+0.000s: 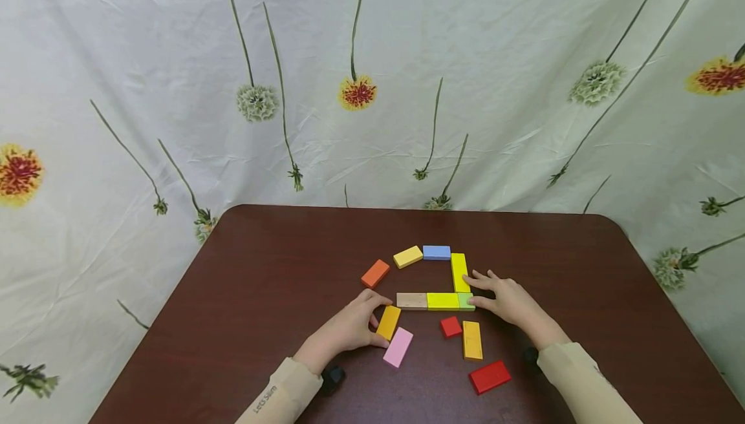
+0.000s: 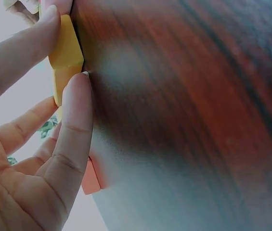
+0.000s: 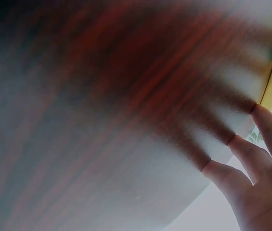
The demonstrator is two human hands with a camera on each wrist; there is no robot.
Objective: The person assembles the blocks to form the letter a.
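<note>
Between thumb and fingers, my left hand (image 1: 348, 328) holds an orange-yellow block (image 1: 388, 323) low at the tabletop; the left wrist view shows the same yellow block (image 2: 67, 45) in the fingers. A pink block (image 1: 398, 348) lies just beside it. My right hand (image 1: 511, 302) has its fingers spread, the thumb at a light green block (image 1: 464, 297) and another fingertip at a long yellow block (image 1: 458, 267). A wooden block (image 1: 411, 301), a yellow block (image 1: 442, 301) and the green one form a row, and the long yellow block extends back from its right end.
On the dark brown table (image 1: 262, 282), a blue block (image 1: 436, 253), pale yellow block (image 1: 407, 256) and orange block (image 1: 375, 273) curve behind the row. Nearer lie a small red block (image 1: 451, 327), an amber block (image 1: 473, 340) and a larger red block (image 1: 490, 377). A flowered cloth (image 1: 396, 152) hangs behind.
</note>
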